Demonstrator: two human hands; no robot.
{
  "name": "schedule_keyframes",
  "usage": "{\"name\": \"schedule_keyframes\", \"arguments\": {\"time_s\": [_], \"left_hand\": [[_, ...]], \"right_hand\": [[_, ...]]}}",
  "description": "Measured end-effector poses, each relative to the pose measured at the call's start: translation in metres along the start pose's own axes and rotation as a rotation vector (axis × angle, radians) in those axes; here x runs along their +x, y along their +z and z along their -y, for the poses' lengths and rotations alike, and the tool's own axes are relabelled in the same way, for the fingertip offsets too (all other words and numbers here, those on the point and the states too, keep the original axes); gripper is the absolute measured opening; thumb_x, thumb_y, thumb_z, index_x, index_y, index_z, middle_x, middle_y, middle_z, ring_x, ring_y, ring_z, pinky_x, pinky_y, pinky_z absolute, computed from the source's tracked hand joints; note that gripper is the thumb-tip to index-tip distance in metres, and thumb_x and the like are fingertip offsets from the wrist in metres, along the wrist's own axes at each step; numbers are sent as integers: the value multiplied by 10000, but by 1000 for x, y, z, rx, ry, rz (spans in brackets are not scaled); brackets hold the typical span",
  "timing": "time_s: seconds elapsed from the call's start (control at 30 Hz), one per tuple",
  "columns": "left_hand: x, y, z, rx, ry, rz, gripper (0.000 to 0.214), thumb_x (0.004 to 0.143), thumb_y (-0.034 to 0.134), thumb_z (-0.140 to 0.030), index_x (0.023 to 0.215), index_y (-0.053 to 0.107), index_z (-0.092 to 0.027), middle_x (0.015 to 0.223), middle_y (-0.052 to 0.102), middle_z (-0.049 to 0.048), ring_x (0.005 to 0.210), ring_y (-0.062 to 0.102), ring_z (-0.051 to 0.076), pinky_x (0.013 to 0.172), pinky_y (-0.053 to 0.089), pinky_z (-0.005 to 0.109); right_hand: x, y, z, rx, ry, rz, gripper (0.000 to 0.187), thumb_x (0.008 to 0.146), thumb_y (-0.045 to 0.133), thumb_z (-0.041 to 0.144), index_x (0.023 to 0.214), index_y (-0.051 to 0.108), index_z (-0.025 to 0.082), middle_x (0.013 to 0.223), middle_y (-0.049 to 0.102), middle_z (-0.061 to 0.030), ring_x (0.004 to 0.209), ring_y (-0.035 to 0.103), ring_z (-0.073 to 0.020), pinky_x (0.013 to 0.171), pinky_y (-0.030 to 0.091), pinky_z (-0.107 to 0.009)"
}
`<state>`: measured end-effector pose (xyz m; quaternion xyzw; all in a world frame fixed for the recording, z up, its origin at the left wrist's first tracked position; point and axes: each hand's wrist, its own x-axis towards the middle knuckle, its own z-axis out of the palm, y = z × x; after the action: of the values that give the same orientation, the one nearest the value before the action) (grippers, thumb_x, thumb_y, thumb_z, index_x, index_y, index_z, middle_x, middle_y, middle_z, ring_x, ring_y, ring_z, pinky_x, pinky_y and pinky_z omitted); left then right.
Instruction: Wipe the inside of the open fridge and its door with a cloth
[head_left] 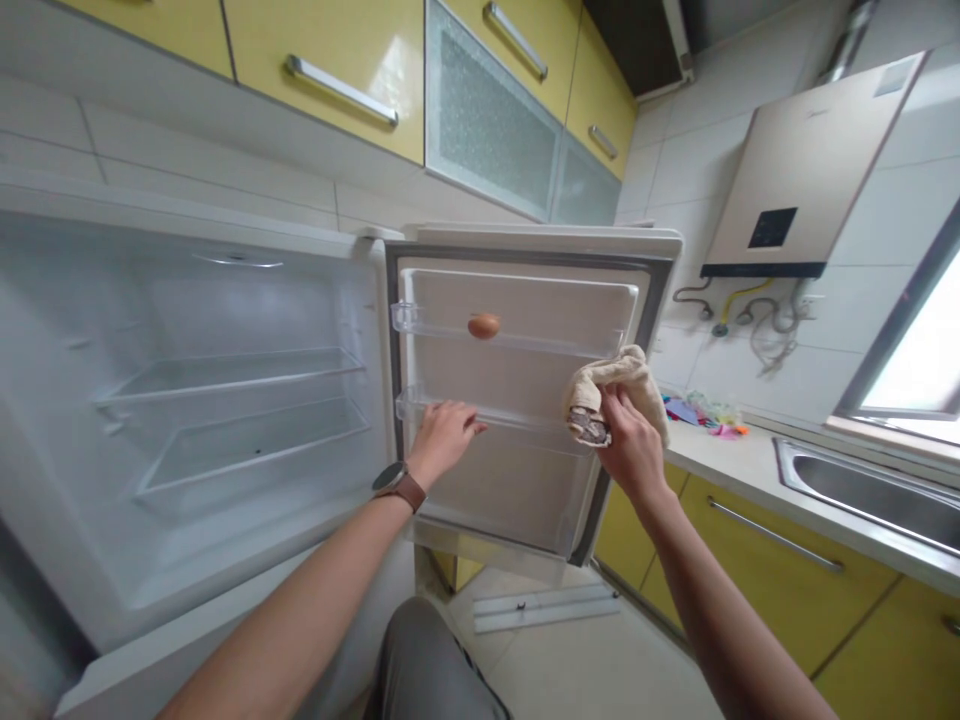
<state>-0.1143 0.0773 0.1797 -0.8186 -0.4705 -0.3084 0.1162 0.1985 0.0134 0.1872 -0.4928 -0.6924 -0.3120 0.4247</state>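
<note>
Right hand holds cloth at open fridge door

In the head view, the right hand grips the bunched beige cloth, its fingers closed on the fabric, a dark patterned patch showing at the lower left. The cloth is at the free-edge side of the door's inner face; whether it touches the door, I cannot tell. The left hand, below a watch, is at the lower clear rack, fingers loosely curled; whether it grips the rack, I cannot tell. Above it, 1 brown egg sits in the upper clear rack. Left of the door, the fridge interior shows 2 clear shelves. At right, colourful items lie on the tabletop, near a metal sink. 2 white strips lie on the floor.
</note>
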Motion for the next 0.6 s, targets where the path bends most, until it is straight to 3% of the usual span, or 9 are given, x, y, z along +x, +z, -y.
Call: {"name": "schedule_keyframes", "arguments": {"time_s": [0.1,0.2,0.37,0.5,0.6], "left_hand": [[2,2,-3,-4,-5,-12,346,1059,460,-419,864,658,-214,967,730,82,1020,610,264,951,369,423],[3,4,-5,2,-13,-14,328,1055,478,-420,878,662,-214,979,729,80,1034,613,262,955,370,418],[3,6,-5,17,-6,-22,285,1023,561,-436,881,664,-212,980,731,70,1016,620,263,937,383,418],[5,10,-6,35,-32,-22,234,1009,596,-419,938,687,-215,1017,739,75,1047,624,262,954,386,415],[8,13,-7,36,-37,-39,229,1017,578,-393,946,703,-214,1028,746,92,1074,633,276,948,390,418]], "right_hand": [[15,-6,5,-108,-37,124,605,845,508,119,1445,546,184,1450,613,-139,1299,601,-324,992,536,-423],[27,5,13,-153,-47,208,509,839,491,89,1324,612,184,1329,680,-147,1148,663,-304,911,539,-387],[54,38,34,-83,-153,307,493,821,453,16,1252,625,182,1419,612,-145,1346,531,-299,1061,470,-407],[92,60,65,-124,-176,450,350,928,417,63,1188,626,167,1341,627,-157,1307,541,-263,1040,464,-351],[119,76,94,-49,-238,545,383,962,390,66,1278,590,144,1404,605,-147,1331,537,-229,1080,430,-317]]}}
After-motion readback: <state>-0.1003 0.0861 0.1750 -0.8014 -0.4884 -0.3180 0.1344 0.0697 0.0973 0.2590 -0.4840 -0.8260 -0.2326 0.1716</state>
